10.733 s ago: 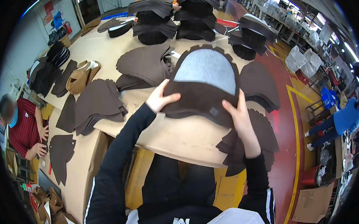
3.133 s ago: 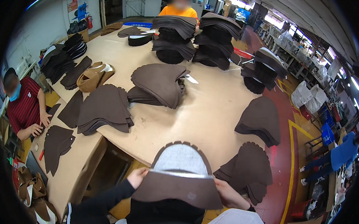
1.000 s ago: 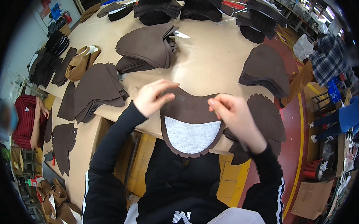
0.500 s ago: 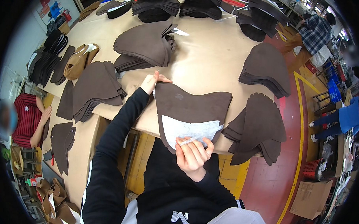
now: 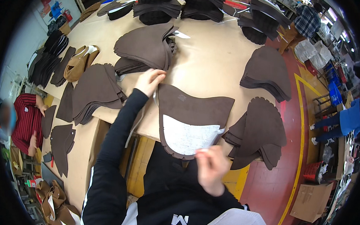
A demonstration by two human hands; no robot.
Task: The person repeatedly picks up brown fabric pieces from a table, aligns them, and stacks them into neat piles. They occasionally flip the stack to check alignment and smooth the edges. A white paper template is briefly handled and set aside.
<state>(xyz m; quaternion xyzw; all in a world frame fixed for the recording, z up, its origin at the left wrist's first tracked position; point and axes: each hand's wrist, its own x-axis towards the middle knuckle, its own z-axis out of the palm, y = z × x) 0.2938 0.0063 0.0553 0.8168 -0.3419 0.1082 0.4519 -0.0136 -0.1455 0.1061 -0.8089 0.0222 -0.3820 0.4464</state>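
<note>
A brown leather-like cut piece (image 5: 195, 105) lies at the table's near edge, its scalloped lower end overhanging toward my lap. On its lower half is a white fabric-like patch (image 5: 186, 132) with a small tab at its right corner. My right hand (image 5: 211, 170) is just below the patch, fingers pinched and blurred by motion, with a tiny whitish bit at the fingertips. Above the piece's upper left corner, my left hand (image 5: 150, 81) has its fingers extended to the right, near a stack of brown pieces (image 5: 142, 44). A pale strip (image 5: 137, 126) hangs beside my left sleeve.
More brown stacks lie left (image 5: 94, 85) and right (image 5: 264, 72), with a fanned pile (image 5: 264, 129) beside the piece. Dark stacks (image 5: 202, 8) line the far side. A tan shoe upper (image 5: 79, 64) sits at left. A person in a striped shirt (image 5: 25, 118) works at left.
My left hand has let go of the piece's upper corner and shifted slightly up. My right hand has moved down and right, off the white patch, uncovering it.
</note>
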